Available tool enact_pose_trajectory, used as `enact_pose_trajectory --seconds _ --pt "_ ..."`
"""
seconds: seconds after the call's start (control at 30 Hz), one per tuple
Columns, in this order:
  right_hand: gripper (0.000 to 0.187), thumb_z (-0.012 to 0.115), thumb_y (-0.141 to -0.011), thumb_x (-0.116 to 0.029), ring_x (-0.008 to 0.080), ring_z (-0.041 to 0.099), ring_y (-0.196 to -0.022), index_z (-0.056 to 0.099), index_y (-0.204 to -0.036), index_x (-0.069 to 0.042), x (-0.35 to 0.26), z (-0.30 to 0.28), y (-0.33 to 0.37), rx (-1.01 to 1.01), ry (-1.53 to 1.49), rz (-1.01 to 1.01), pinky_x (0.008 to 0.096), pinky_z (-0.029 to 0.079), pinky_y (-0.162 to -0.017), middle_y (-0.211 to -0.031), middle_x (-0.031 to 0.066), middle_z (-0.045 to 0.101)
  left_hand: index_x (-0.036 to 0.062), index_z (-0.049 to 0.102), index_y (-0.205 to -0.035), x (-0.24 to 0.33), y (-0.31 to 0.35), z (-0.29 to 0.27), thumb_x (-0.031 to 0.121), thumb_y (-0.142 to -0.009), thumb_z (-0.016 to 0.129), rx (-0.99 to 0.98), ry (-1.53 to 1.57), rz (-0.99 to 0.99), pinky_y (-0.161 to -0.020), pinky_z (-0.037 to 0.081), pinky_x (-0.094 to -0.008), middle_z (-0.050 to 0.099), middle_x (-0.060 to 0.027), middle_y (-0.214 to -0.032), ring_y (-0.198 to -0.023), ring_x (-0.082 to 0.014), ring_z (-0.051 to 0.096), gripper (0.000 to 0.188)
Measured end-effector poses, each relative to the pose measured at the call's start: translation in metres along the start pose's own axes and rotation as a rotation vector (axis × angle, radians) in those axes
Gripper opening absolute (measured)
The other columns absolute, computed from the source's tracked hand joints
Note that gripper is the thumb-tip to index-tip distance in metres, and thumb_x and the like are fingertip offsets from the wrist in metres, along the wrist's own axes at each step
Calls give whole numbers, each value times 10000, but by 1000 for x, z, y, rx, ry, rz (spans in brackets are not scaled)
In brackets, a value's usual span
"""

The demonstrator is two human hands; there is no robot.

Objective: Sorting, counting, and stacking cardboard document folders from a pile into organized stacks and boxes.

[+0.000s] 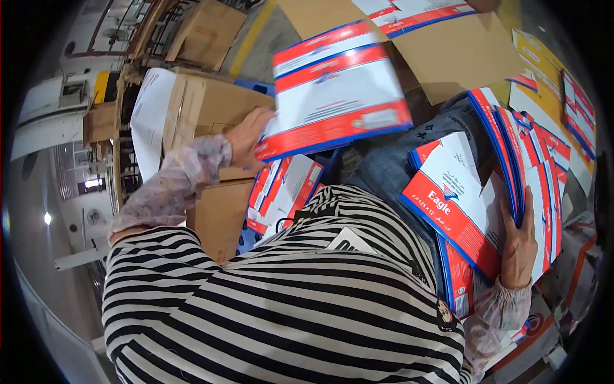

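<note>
Out ahead, my left hand (248, 139) grips the left edge of a flat red, white and blue carton (339, 86), its picture smeared by motion. On the right, my right hand (520, 246) has thumb and fingers closed around the edges of some similar flat cartons (505, 157) held upright. Another flat carton (451, 208) leans against my right leg (390, 163), just left of that hand. Beneath it more cartons (457, 275) show in part. Between my legs and the brown box lie several of the same kind (281, 192).
An open brown box (457, 54) with a red and white carton inside stands at the far side. Closed brown boxes (217, 105) are stacked at left, beside a shelf rack. Yellow sheets and cartons (543, 77) spread at far right. A yellow line (252, 38) crosses the floor.
</note>
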State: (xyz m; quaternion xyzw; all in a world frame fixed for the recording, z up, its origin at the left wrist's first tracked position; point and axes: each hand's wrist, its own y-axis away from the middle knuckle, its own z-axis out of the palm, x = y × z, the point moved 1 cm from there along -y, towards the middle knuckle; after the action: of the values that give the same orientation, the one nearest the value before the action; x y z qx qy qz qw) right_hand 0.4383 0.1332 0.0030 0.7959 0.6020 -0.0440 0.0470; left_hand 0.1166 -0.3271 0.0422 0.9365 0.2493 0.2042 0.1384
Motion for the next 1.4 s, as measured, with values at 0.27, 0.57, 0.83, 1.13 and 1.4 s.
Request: enact_pose_trajectory --seconds 0.27,0.57,0.83,1.13,1.4 --pt "475 572 -765 98 346 518 -1167 634 -1152 -169 -2 3 -1 -14 124 7 385 564 -810 -1448 99 323 43 279 -1342 12 208 158 331 -518 813 -41 231 -693 -1052 302 -456 259 -270 -1362 -1291 -424 275 1023" --pt "409 479 -842 37 353 517 -1167 631 -1160 -169 -4 -6 -2 -99 -26 79 390 543 -835 -1440 138 329 47 350 -1326 -40 189 246 349 -616 791 -148 -98 -1023 -1057 301 -462 219 -286 -1407 -1301 -436 269 889" --pt "422 512 -800 -49 404 543 -1071 607 -1168 -233 -14 4 -9 44 116 -59 409 513 -838 -1356 183 393 16 512 -1169 120 -142 38 203 -774 687 567 282 197 -1001 348 -405 460 -181 -1263 -1181 -350 439 471" --pt "314 555 -794 -58 413 486 -1156 656 -1061 -187 -23 -1 -4 -54 155 142 485 510 -838 -1421 145 316 -13 349 -1333 245 -218 22 482 -504 809 -124 -143 795 -1050 269 -460 401 -174 -1323 -1254 -331 362 1070" --pt "235 544 -790 -72 415 476 -1156 653 -991 -126 -18 -3 -2 -62 92 157 500 500 -841 -1446 143 279 -10 318 -1346 261 -210 27 313 -476 850 -87 -35 777 -977 319 -444 414 -166 -1254 -1159 -338 404 1070"
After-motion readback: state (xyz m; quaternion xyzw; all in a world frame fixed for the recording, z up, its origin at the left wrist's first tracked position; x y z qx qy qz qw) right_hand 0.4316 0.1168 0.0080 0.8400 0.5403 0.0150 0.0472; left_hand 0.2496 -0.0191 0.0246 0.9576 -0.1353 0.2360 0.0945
